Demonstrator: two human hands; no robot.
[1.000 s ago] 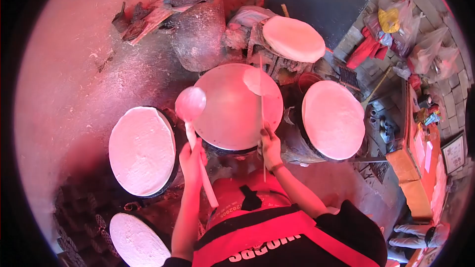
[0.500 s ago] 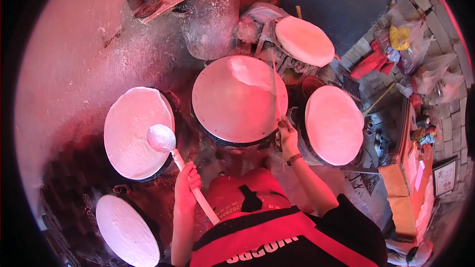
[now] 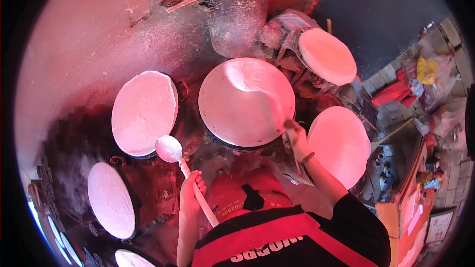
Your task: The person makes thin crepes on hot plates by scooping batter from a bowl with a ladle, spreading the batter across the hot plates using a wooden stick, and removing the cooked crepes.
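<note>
My left hand (image 3: pixel 193 188) is wrapped round the long handle of a ladle (image 3: pixel 169 149), whose pale, coated bowl is raised in front of me. My right hand (image 3: pixel 295 136) is closed at the near right edge of the middle round griddle (image 3: pixel 232 113). It grips a long thin spreading stick (image 3: pixel 298 167); the lower end shows below the fist, while the upper part is smeared by motion. Wet pale batter (image 3: pixel 247 75) covers the far and right part of that griddle; its near left surface is bare.
Pale flat rounds cover other griddles: left (image 3: pixel 143 113), lower left (image 3: pixel 111 200), right (image 3: pixel 339 146) and far right (image 3: pixel 327 55). A large drum (image 3: pixel 235 24) stands behind the middle one. Plastic bags (image 3: pixel 438 84) lie at the right, beyond an orange box (image 3: pixel 388 217).
The batter on the middle griddle has spread down its right side as my right hand moved slightly right and down. The ladle stays in my left hand. The view has shifted left.
</note>
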